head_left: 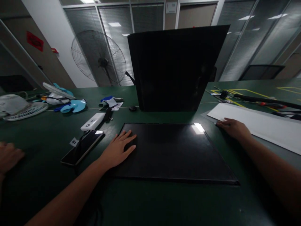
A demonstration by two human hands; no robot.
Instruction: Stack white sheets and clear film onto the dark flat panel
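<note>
A flat, glossy black panel with a thin raised edge lies on the green table in front of me. My left hand rests on its left part, palm down, with the fingers spread. Beyond the panel's right side, my right hand is low over the table with its fingers drawn together. A small, shiny tip shows at its fingertips, too small to name. Right beside that hand lies a large white sheet on top of a greyish, see-through one.
A tall black box-like object stands behind the panel. To the left lie a phone, a white power bank and fan parts. Another person's hand is at the left edge. Rod-like tools lie at the back right.
</note>
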